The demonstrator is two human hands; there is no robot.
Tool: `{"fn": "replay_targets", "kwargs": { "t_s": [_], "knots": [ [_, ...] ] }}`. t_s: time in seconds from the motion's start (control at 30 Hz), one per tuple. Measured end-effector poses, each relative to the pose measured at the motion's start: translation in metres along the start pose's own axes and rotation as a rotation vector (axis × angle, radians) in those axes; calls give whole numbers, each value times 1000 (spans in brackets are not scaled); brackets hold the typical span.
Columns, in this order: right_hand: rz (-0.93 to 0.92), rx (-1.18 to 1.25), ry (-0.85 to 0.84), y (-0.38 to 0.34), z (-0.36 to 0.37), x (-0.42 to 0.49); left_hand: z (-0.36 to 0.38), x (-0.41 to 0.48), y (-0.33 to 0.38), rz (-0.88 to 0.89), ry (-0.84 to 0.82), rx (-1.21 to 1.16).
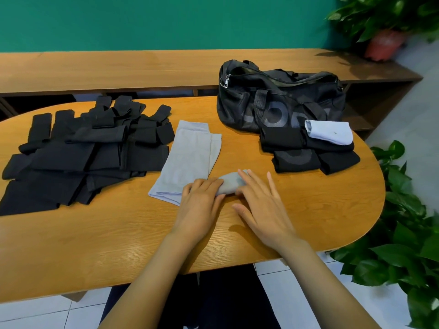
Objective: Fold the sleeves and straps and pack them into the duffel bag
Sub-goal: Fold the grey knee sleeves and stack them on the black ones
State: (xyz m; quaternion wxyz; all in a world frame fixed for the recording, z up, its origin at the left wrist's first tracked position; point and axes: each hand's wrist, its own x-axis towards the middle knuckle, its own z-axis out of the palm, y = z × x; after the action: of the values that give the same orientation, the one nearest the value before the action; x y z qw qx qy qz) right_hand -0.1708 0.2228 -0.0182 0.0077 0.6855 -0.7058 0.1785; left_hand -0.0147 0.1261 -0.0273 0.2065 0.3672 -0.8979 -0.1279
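Noted both hands near 6 o'clock on the oval tabletop [118,245], meeting on a grey sleeve [190,157]. Found that sleeve lying flat and running from the middle of the tabletop back toward the hands, with its near right end rolled into a short bundle between them.

Found the left hand [202,200] at the bundle's 9 o'clock end, its fingers [206,186] curled over the top and the thumb tucked against the near side, gripping the roll. Found the right hand [263,210] at the 3 o'clock end, its fingers [249,180] nearly straight and spread wide. One fingertip lay across the top of the roll and another touched its near edge. Saw nothing enclosed by that hand, and could not tell where its little finger lay.

Saw a loose pile of black sleeves and straps [78,148] at 9 o'clock, well apart from the hands. Saw the black duffel bag [280,100] at 1 o'clock, its zip pull hanging at the left end. Just in front of it lay folded black pieces [308,153], with a pale rolled sleeve [330,132] resting on top of them.
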Motion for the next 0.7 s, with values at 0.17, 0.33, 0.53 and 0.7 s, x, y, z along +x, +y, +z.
{"fn": "replay_targets", "kwargs": {
  "t_s": [0.17, 0.33, 0.53, 0.7],
  "knots": [
    [-58, -137, -118, 3, 2, 5, -2, 12, 6, 28, -4, -32],
    [33, -242, 38, 14, -17, 26, -7, 7, -9, -195, 233, -42],
    [291, -331, 164, 77, -49, 70, 2, -5, -31, -395, -4, 81],
    [362, -356, 6, 110, -41, 79, 2, 0, -32, -396, -37, 99]
  ]
}}
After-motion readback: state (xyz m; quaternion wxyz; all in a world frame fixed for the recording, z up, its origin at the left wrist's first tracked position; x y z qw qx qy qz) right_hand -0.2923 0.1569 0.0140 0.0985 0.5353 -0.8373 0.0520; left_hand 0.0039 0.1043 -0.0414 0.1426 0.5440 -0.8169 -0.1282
